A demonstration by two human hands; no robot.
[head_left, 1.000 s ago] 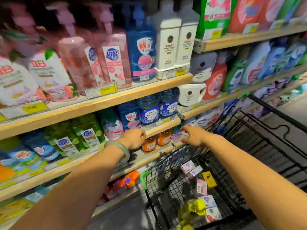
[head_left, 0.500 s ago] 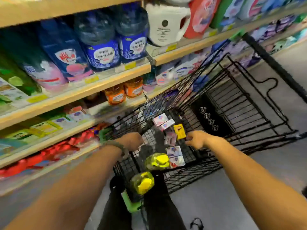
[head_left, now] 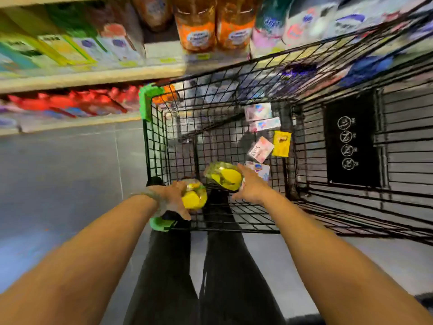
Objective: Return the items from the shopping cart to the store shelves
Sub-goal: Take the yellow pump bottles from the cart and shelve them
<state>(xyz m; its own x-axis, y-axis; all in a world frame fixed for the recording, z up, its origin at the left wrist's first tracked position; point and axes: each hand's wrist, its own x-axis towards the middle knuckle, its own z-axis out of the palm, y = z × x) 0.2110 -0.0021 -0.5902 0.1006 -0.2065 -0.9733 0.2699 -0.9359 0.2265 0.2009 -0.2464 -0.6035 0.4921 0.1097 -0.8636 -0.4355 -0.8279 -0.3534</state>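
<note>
Cart (head_left: 150, 146): black wire basket with green corner guards, standing beside the store shelves (head_left: 93, 77).
Near bottle (head_left: 194, 195): clear bottle with a yellow cap, at the cart's near left corner, cap toward the camera.
Far bottle (head_left: 223, 175): same kind, lying just beyond the first, near the cart's near edge.
Small packets (head_left: 261, 150): several flat boxes and one yellow packet, scattered toward the cart's right side and far end; print too blurred to read.
Left hand (head_left: 173, 198): fingers curled around the near bottle's side; the grip looks closed, though blur hides how firmly.
Right hand (head_left: 251, 190): spread open, fingertips against the far bottle's right side, not yet wrapped around it.
Likely weight: probably liquid-filled, so fairly heavy for one hand each.
Likely surface: smooth plastic, stiff body, could slip if pinched only at the cap.
Best hold: around the body just below the cap, palm fully round.
Packets, handling: light and rigid; best pinched across the flat faces.
Risk: a bottle may catch the wire edge when lifted out.
</note>
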